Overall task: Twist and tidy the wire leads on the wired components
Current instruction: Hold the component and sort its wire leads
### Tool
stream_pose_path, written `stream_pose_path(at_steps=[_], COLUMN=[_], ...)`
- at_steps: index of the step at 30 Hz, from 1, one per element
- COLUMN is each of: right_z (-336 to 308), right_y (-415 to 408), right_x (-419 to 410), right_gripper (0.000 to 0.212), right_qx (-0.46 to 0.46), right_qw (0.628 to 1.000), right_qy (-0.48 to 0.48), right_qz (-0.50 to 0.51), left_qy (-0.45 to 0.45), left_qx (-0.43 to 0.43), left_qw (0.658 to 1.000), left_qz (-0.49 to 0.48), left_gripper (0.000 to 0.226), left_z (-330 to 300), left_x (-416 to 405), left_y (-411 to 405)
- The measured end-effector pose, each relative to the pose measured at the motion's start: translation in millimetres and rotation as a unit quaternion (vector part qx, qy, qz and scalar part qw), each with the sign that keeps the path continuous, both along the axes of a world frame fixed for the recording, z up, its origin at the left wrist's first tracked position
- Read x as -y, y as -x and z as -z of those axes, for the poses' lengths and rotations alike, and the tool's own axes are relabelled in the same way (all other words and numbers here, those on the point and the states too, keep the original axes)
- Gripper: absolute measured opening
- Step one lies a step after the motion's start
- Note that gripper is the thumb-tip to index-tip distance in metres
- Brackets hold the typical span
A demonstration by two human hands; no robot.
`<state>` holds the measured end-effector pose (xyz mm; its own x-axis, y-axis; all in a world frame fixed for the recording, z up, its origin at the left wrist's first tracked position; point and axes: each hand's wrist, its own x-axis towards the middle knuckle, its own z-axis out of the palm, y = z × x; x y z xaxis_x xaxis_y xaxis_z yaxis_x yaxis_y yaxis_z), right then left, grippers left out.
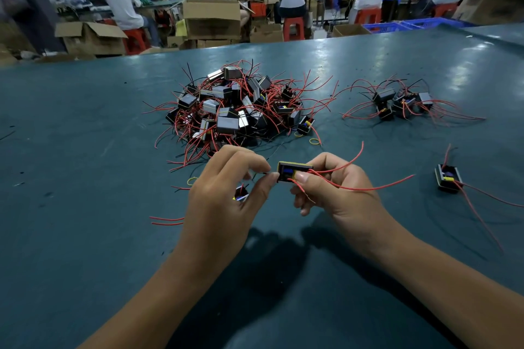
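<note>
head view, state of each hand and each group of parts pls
left hand: pinches a thin black lead
right hand: grips the held part, red leads loose
big pile: heaped, leads tangled
small group: on the table, far right
lone part: lying flat, apart, untouched

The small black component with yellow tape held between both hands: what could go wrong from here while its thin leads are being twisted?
1. The left hand pinches a thin dark lead beside the small black component with yellow tape, held by the right hand; hard twisting might snap it.
2. Its long red leads hang loose and could snag on the lone black component on the teal table.
3. Another small component lies under the left hand and could be knocked.
</note>
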<state>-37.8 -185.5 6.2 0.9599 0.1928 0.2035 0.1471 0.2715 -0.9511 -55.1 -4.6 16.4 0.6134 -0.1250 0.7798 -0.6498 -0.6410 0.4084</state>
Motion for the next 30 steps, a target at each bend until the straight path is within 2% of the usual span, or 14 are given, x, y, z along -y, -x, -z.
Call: stream_pose_path(at_steps=[4,7,10,15,19,26,30], right_z=[-2.2,0.0,2.3,5.3,6.3,12.3,8.6], right_y=[2.9,1.5,-1.3,-4.4,-6.8,-8.1,-8.3], right_x=[-1.4,-0.8,-0.3,5.1,9.1,12.8,19.4], right_gripper=[0.026,0.018,0.018,0.015,0.021,0.022,0.044], right_qx=[0.001,-0.025,-0.066,-0.132,-0.159,-0.137,-0.123], right_qw=[1.0,0.997,0.992,0.976,0.968,0.941,0.908], right_qy=[0.017,0.065,0.11,0.174,0.195,0.307,0.398], right_qz=[0.008,0.015,0.014,-0.016,-0.018,0.019,0.048], left_qy=[0.031,0.008,-0.009,0.037,-0.007,-0.095,-0.098], left_qx=[-0.021,-0.029,-0.05,-0.201,-0.276,-0.269,-0.26], left_qw=[0.999,0.997,0.997,0.978,0.96,0.956,0.959], left_qz=[0.033,0.074,0.062,0.038,0.041,0.059,0.056], left_gripper=[0.006,0.005,0.004,0.012,0.014,0.013,0.012], left_z=[0.6,0.5,2.0,10.4,15.7,17.7,17.4], left_x=[-2.6,-2.5,-3.9,-11.7,-15.6,-18.8,-15.4], left_y=[-0.5,-0.9,-3.4,-10.4,-14.7,-13.9,-13.8])
